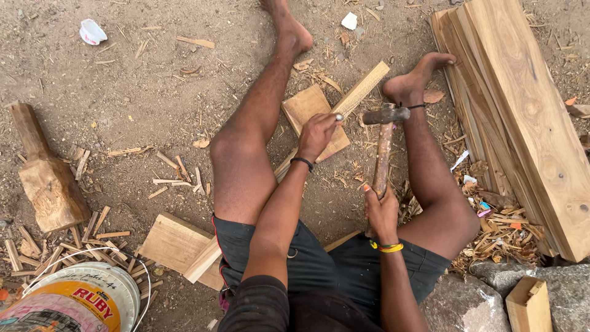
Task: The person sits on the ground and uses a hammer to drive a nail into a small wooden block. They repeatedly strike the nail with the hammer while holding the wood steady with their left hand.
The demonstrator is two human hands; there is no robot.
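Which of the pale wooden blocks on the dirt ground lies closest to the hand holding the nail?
The square pale block directly under the left hand; the one by the hip and the one on the stone lie much farther.

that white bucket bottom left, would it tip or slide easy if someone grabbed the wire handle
The white bucket looks wide and squat, so it probably stands steady rather than tipping. Its thin wire handle arcs loosely over the rim, so it would likely swing when lifted. It sits among wood scraps on dirt, so pushing it would probably drag, not glide.
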